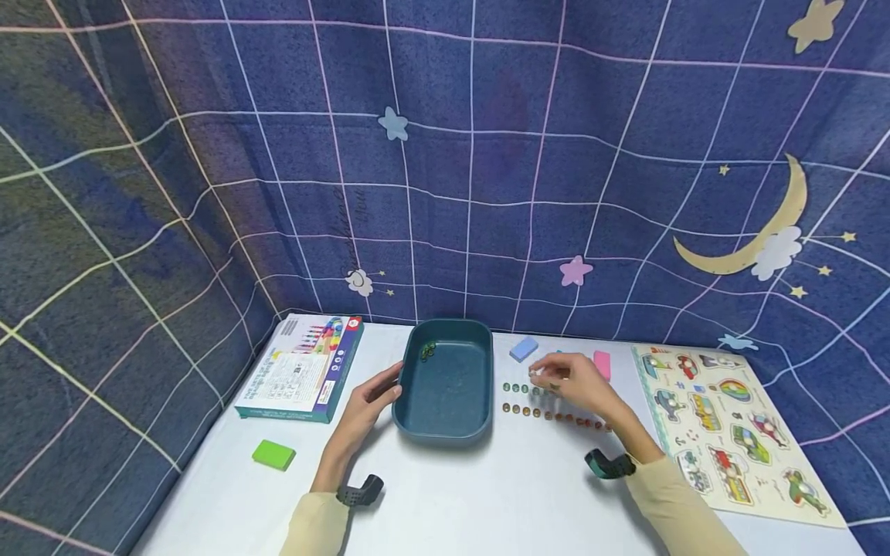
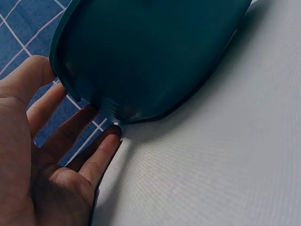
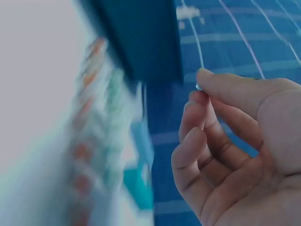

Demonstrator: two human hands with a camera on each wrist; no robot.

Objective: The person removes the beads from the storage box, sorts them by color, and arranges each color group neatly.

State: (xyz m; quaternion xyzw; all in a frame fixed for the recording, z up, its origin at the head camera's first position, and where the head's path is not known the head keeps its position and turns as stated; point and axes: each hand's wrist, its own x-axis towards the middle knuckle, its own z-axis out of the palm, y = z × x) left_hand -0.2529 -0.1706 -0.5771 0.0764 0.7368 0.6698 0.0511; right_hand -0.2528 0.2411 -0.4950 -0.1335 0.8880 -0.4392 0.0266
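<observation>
My left hand (image 1: 371, 401) rests at the left side of a dark teal bin (image 1: 398, 421). In the left wrist view the thumb touches the bin's rim, and the other fingers (image 2: 101, 160) lie extended along its outer wall. Several green marbles (image 1: 427, 351) sit inside the bin, at its far left. My right hand (image 1: 577, 380) is raised over two rows of marbles right of the bin. Its thumb and index finger pinch a small glass marble (image 3: 198, 86), mostly hidden with only a glint showing. One row holds green marbles (image 1: 515, 388), the nearer one orange marbles (image 1: 526, 411).
A blue block (image 1: 524, 349) and a pink block (image 1: 602, 364) lie behind the rows. At the right is a picture puzzle board (image 1: 740, 432). A boxed toy (image 1: 299, 371) and a green block (image 1: 273, 455) are at the left. A curtain (image 1: 445, 193) hangs behind the table.
</observation>
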